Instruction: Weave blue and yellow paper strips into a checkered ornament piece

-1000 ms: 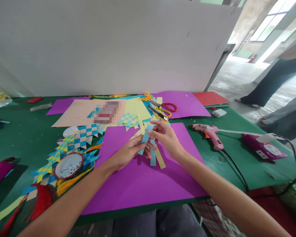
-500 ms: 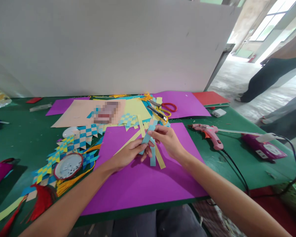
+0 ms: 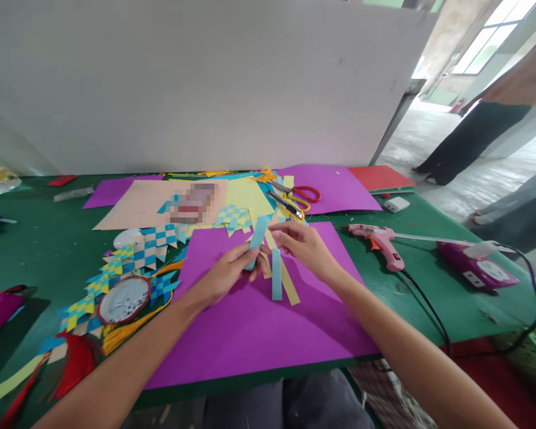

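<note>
My left hand (image 3: 230, 268) is closed on a light blue paper strip (image 3: 258, 235), pinched between thumb and fingers and tilted upward. Just to its right, my right hand (image 3: 304, 245) hovers with thumb and index finger slightly apart and nothing visible between them. Below the hands, a second light blue strip (image 3: 276, 275) lies on the purple sheet (image 3: 250, 339). Beside it a pale yellow strip (image 3: 290, 286) slants across the sheet, its upper part running behind my right fingertips. More yellow strips lie partly hidden behind my left hand.
Scissors with red handles (image 3: 307, 193) and a utility knife (image 3: 286, 205) lie beyond the sheet. A pink glue gun (image 3: 379, 241) with its cord is at right. On the left are woven paper pieces (image 3: 143, 253), a round dish (image 3: 124, 301) and a red tassel (image 3: 77, 364). People stand at far right.
My left hand has drawn the blue strip slightly left and turned it more upright. My right fingers have come off that strip. A person in the background has shifted left.
</note>
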Demonstrator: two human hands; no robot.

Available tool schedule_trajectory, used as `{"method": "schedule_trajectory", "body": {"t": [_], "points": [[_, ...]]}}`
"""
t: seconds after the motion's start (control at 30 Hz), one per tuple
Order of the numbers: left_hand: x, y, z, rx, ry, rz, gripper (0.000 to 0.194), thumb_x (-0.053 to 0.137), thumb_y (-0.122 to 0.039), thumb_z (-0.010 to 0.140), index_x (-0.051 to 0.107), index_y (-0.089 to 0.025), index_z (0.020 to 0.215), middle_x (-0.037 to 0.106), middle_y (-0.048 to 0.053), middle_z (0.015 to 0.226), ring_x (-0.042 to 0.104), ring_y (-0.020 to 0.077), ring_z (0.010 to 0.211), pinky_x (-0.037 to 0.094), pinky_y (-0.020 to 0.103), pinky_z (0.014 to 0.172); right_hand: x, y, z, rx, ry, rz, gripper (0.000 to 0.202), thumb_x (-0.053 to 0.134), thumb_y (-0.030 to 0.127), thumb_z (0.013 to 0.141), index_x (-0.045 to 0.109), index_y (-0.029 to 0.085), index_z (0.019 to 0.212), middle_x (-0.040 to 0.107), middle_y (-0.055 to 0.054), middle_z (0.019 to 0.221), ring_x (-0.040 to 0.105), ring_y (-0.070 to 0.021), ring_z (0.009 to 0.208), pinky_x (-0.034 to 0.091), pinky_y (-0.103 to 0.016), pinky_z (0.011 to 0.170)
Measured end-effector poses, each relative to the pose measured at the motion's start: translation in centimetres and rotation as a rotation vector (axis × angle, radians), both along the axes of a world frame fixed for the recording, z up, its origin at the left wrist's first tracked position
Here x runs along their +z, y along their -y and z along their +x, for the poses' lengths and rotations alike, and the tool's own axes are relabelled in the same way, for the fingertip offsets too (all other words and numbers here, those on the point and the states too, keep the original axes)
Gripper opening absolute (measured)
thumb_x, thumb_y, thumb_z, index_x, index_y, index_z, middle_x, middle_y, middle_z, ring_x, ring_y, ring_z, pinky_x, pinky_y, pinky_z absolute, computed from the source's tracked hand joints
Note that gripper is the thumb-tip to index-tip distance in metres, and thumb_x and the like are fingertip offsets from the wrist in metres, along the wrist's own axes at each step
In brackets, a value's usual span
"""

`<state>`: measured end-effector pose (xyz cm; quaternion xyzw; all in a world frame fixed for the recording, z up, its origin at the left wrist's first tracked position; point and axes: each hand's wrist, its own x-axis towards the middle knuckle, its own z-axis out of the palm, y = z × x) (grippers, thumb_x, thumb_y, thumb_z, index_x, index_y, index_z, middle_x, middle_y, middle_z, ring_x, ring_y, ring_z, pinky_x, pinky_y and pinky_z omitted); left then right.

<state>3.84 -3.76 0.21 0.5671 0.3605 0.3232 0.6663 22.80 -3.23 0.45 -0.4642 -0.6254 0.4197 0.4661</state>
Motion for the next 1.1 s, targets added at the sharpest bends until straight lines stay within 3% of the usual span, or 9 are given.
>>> {"method": "schedule_trajectory", "body": {"t": [0.13,0.23,0.33,0.47,0.77,0.93,1.1], "points": [[-0.2,-0.4,-0.3,0.108,0.042,-0.045,0.024,0.057,-0.035,0.088,0.064,-0.015,0.100,0.060,0.001,0.072,0.045,0.0078,0.051,0.029,0.023,0.048,-0.6,-0.5,1.3,0.051,0.481,0.152,0.014,0.060,0.029,0.085,0.071,0.020,0.088,0.067,-0.004,0.082,0.057,-0.0155,0.070,0.041,-0.030,0.064],[-0.3,-0.6,-0.5,0.129,0.071,-0.093,0.024,0.059,-0.033,0.087,0.064,-0.015,0.102,0.058,0.000,0.072,0.044,0.0069,0.051,0.028,0.022,0.047,-1.2,-0.7,1.9,0.112,0.683,0.180,0.014,0.067,0.023,0.080,0.072,0.020,0.093,0.067,-0.006,0.086,0.059,-0.0196,0.078,0.043,-0.033,0.070],[-0.2,-0.6,-0.6,0.131,0.071,-0.127,0.025,0.059,-0.033,0.087,0.063,-0.016,0.105,0.058,0.000,0.074,0.044,0.0066,0.051,0.028,0.021,0.047,-1.6,-0.7,2.0,0.137,0.722,0.183,0.024,0.072,0.018,0.074,0.072,0.022,0.097,0.065,-0.007,0.088,0.058,-0.0249,0.091,0.043,-0.036,0.078],[-0.2,-0.6,-0.6,0.144,0.058,-0.125,0.025,0.058,-0.033,0.087,0.063,-0.015,0.104,0.057,0.000,0.073,0.045,0.0069,0.052,0.030,0.021,0.049,-1.7,-0.5,1.7,0.141,0.760,0.166,0.021,0.070,0.015,0.075,0.070,0.020,0.096,0.062,-0.009,0.091,0.057,-0.0255,0.096,0.043,-0.037,0.082],[-0.9,-0.9,-0.9,0.157,0.002,-0.116,0.028,0.057,-0.037,0.088,0.064,-0.016,0.106,0.057,0.001,0.075,0.048,0.0077,0.055,0.031,0.020,0.050,-1.6,-0.4,1.4,0.108,0.769,0.115,0.012,0.062,0.009,0.078,0.063,0.015,0.088,0.064,-0.005,0.089,0.058,-0.0168,0.083,0.043,-0.028,0.075],[-0.9,-0.8,-0.9,0.154,0.011,-0.133,0.028,0.057,-0.038,0.089,0.064,-0.017,0.106,0.058,0.001,0.076,0.048,0.0081,0.057,0.033,0.020,0.052,-2.0,-0.6,1.3,0.074,0.778,0.079,0.009,0.062,0.013,0.078,0.063,0.015,0.086,0.063,-0.007,0.093,0.057,-0.0177,0.084,0.041,-0.028,0.072],[-0.7,-0.7,-0.9,0.154,0.000,-0.125,0.027,0.055,-0.036,0.090,0.064,-0.017,0.106,0.059,0.001,0.076,0.048,0.0083,0.057,0.034,0.021,0.053,-2.1,-0.7,1.4,0.090,0.755,0.007,0.003,0.062,0.012,0.075,0.062,0.014,0.077,0.063,-0.005,0.079,0.056,-0.0146,0.070,0.038,-0.026,0.063]]}}
